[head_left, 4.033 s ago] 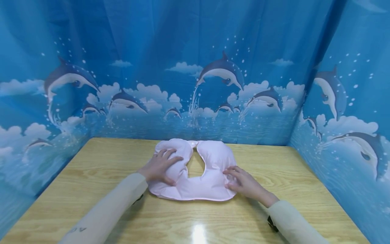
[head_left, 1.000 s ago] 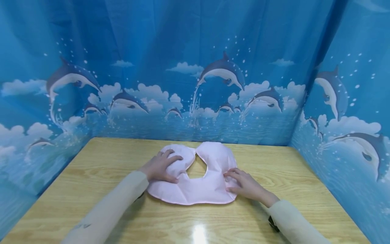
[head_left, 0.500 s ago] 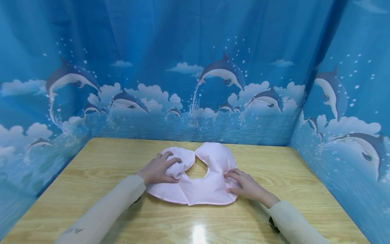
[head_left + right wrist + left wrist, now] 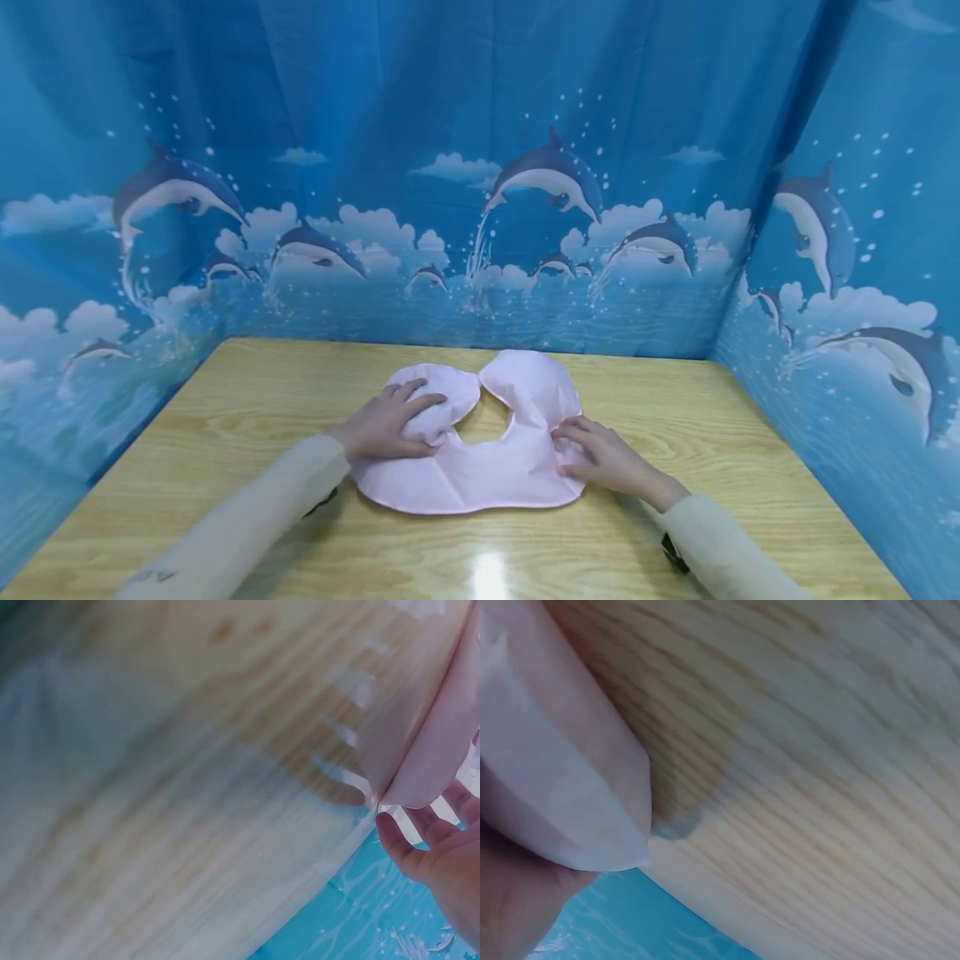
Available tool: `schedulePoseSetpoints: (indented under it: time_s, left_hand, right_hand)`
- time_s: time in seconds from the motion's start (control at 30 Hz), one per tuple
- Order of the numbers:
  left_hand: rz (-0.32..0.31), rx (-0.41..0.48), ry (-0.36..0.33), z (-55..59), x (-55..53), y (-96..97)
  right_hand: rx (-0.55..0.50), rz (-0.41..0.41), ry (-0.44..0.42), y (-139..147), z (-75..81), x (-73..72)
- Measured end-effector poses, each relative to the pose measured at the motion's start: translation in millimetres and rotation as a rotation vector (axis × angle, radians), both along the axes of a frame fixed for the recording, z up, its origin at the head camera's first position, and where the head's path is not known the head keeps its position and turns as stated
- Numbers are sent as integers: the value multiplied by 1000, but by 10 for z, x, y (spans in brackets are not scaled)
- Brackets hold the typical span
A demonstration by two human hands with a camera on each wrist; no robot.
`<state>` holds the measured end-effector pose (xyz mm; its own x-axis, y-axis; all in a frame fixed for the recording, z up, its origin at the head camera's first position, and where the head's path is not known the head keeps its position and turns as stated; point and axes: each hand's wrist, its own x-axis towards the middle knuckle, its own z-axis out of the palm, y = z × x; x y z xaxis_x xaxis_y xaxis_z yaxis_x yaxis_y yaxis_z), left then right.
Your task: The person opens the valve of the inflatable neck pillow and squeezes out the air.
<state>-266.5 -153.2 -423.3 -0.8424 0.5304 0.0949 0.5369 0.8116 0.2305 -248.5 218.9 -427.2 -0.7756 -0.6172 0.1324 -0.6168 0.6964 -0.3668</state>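
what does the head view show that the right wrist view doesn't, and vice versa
Only the head view shows the left hand, both pale sleeves and the overall shape of the pink pad. Only the right wrist view shows the pad's reflection in the wooden table. Both show the right hand at the pad, the table and blue curtain.

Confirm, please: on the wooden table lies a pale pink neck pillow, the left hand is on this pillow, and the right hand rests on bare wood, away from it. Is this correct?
Not quite: the right hand is not away from the neck pillow; the head view shows its fingers on the pillow's right side. The rest is right.
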Motion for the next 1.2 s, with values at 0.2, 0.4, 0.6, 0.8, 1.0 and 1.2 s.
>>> schedulePoseSetpoints:
  time_s: [0.2,0.4,0.6,0.8,1.0,1.2]
  left_hand:
    - [-38,-11,12,13,55,-69]
    - [-133,-84,-26,102,124,-132]
    - [-209,-121,-98,146,192,-202]
    - [-216,-160,-81,125,229,-205]
    - [-208,-123,-6,89,200,-207]
    - [-217,-62,45,33,123,-216]
  right_hand:
    - [26,6,21,-6,-10,2]
    - [39,7,25,-9,-9,3]
    - [30,5,21,-3,-3,3]
    - [32,0,11,-4,0,7]
    - [33,-5,3,-10,11,14]
    - [42,0,13,-16,9,13]
